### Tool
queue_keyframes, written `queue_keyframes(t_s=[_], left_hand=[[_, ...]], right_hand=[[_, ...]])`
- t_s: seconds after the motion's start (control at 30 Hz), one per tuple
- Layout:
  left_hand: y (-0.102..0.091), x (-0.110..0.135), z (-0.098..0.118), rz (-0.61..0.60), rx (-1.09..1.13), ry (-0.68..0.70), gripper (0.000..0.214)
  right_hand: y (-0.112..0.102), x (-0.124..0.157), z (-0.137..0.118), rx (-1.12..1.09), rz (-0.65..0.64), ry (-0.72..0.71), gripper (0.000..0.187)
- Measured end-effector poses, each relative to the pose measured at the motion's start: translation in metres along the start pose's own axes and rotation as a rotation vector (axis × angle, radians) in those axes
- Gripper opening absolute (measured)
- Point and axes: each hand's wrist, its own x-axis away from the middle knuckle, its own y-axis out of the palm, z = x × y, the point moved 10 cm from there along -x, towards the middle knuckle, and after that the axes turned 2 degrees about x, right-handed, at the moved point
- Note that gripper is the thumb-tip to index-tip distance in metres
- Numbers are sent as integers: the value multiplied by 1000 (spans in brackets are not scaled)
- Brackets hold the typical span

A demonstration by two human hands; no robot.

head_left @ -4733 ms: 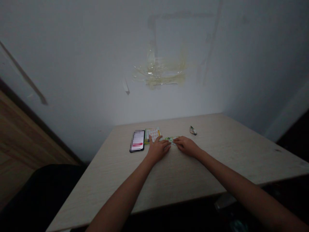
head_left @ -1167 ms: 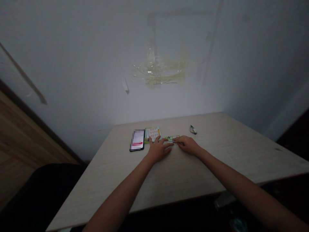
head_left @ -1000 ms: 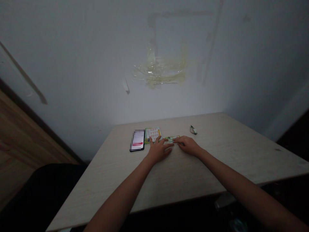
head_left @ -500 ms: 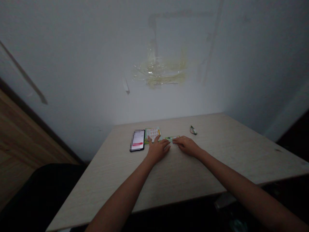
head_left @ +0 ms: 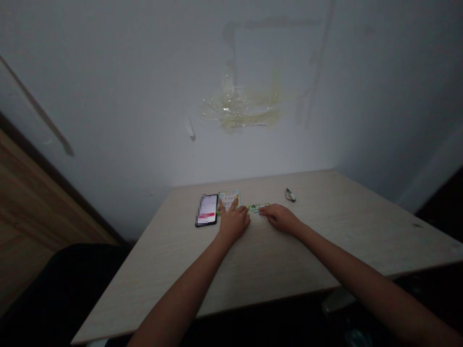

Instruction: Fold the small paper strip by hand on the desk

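Observation:
My left hand (head_left: 234, 222) rests with fingers spread, its fingertips over the lower part of a small printed card or booklet (head_left: 229, 196) with rows of little pictures and a green edge. To its right lies a narrow green-and-white printed strip (head_left: 254, 207), flat on the table. The fingers of my right hand (head_left: 282, 219) are bent together on the strip's near right side; the fingertips are small and dim here. A phone (head_left: 207, 210) with a lit screen, partly pixelated, lies left of the card, close to its edge.
A small crumpled green-and-white wrapper (head_left: 290, 195) lies beyond my right hand. The pale wooden table (head_left: 173, 270) meets a grey wall (head_left: 144, 120) with peeling clear tape (head_left: 238, 111). A dark chair-like shape (head_left: 68, 284) stands at the left.
My left hand has shifted slightly left, off the strip's left end and further over the card. My right hand stays on the strip. The view has moved slightly.

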Motion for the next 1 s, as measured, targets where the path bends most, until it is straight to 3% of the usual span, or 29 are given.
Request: queue_keyframes(t_s=[0.47,1.0], left_hand=[[1,1,2,32,-31,16,30],[12,-1,6,-67,62,62,31]], right_hand=[[-4,1,0,-42,69,-10,37],[-1,1,5,-84,83,-23,38]])
